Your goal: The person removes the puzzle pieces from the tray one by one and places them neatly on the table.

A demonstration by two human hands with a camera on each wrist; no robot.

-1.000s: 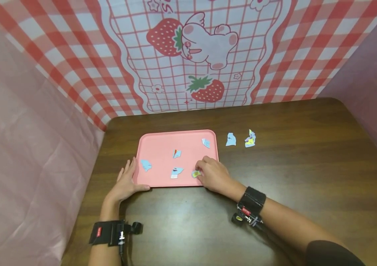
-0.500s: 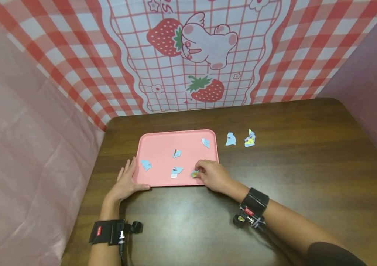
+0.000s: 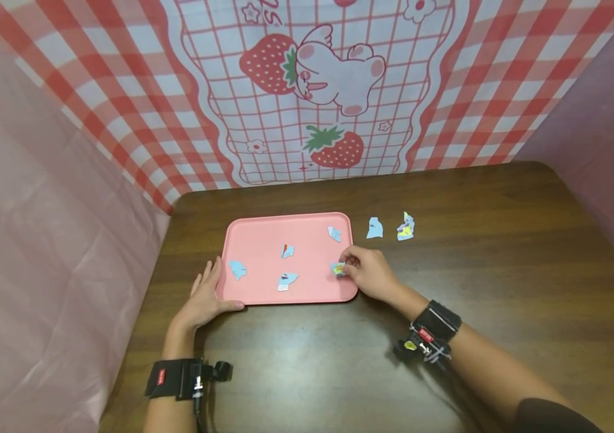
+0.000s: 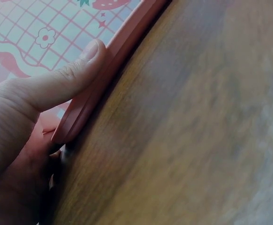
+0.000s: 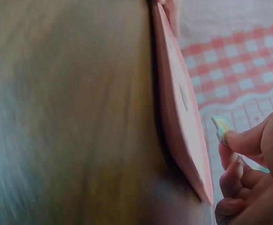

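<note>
In the head view my left hand (image 3: pixel 205 297) braces the near left corner of a pink tray (image 3: pixel 263 231), fingers straight along its side. The left wrist view shows the thumb lying over the tray's rim (image 4: pixel 122 40). My right hand (image 3: pixel 374 273) pinches a small yellow-and-blue puzzle piece (image 3: pixel 337 269) between thumb and fingers, over the tray's right side. That piece appears raised above the tray in the right wrist view. Several light-blue puzzle pieces lie apart on the tray, among them one with a red mark (image 3: pixel 287 251) and one with a white corner (image 3: pixel 287 281).
Right of the tray, a plain blue puzzle piece (image 3: pixel 374 228) and a yellow, purple and blue one (image 3: pixel 406 227) lie on the brown wooden table (image 3: pixel 474 252). A red-checked cloth (image 3: pixel 144 96) hangs behind the table, with pink cloth (image 3: pixel 41 240) at the left.
My right hand has moved right and away from me, carrying the yellow-and-blue puzzle piece from the tray's front toward its right edge. The left hand stays in place.
</note>
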